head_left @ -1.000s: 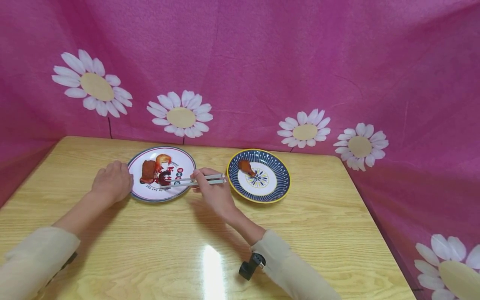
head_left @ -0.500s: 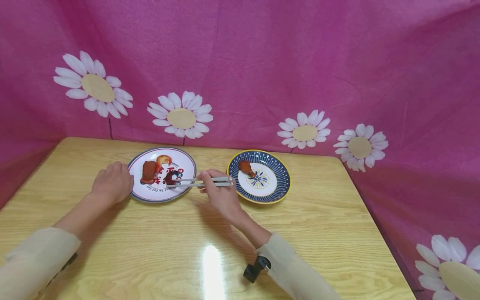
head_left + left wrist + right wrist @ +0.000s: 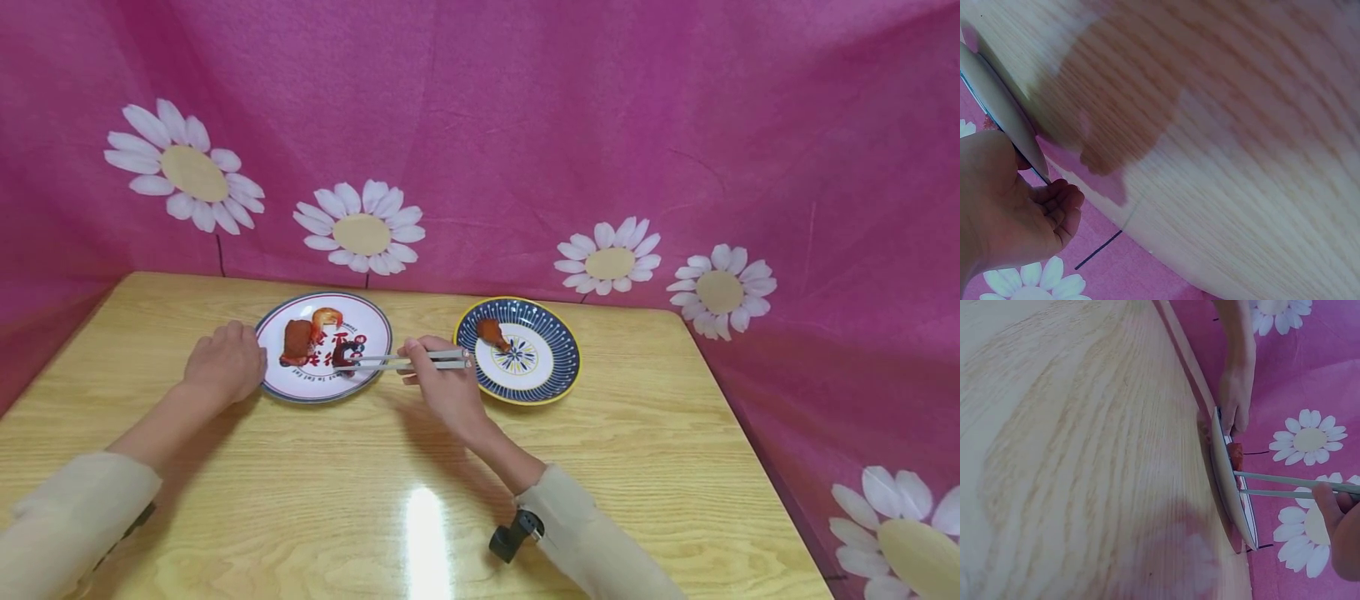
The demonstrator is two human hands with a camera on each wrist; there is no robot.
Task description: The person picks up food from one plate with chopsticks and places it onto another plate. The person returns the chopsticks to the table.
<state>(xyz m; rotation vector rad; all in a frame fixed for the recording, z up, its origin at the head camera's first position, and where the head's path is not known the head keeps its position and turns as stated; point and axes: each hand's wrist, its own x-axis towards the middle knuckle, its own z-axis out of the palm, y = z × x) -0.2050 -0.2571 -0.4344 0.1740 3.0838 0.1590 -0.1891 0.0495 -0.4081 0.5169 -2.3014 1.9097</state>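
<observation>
My left hand (image 3: 227,362) grips the left rim of a white plate (image 3: 367,321) with red lettering; in the left wrist view its fingers (image 3: 1063,209) curl at the plate's edge. My right hand (image 3: 442,387) holds a pair of chopsticks (image 3: 431,360), pointing left over this plate. Their tips are at a dark red, curved piece of food (image 3: 342,353) on the plate's right half, partly covered by the sticks. On the left half lie a brown block-like piece of meat (image 3: 297,340) and an orange shrimp (image 3: 327,317).
A blue-patterned plate with a yellow rim (image 3: 558,358) stands to the right, bearing a brown chicken drumstick (image 3: 492,333). Both plates are near the back edge of the wooden table (image 3: 315,500). A pink curtain with daisies (image 3: 487,150) hangs behind.
My right hand and the chopsticks have shifted a little to the right, and the dark red piece has moved right across the plate with their tips. The left hand stays at the rim.
</observation>
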